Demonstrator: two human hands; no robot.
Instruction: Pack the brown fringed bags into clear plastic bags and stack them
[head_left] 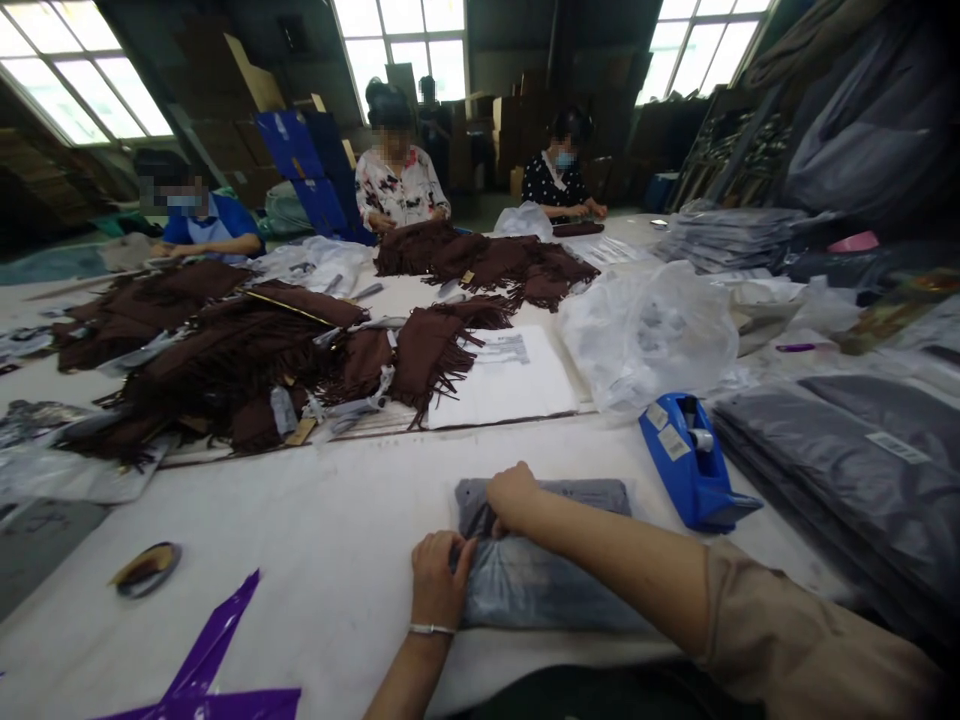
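Note:
A folded grey garment [581, 492] lies on the table in front of me, mostly inside a clear plastic bag [551, 595]. My left hand [439, 575], with a bracelet at the wrist, is closed on the bag's left edge. Across the top of the package reaches my right hand [516, 498]; its curled fingers pinch the bag near its upper left corner. The fingertips of both hands are partly hidden. To the right of the package stands a blue tape dispenser [686, 465], apart from my hands.
Packed grey garments [847, 460] are stacked at right. A roll of tape [146, 570] and purple tape strips [214, 640] lie at left. Beyond are fringed brown textiles [247, 340], a white board [510, 380] and a translucent bag [652, 330]. Several people work across the table.

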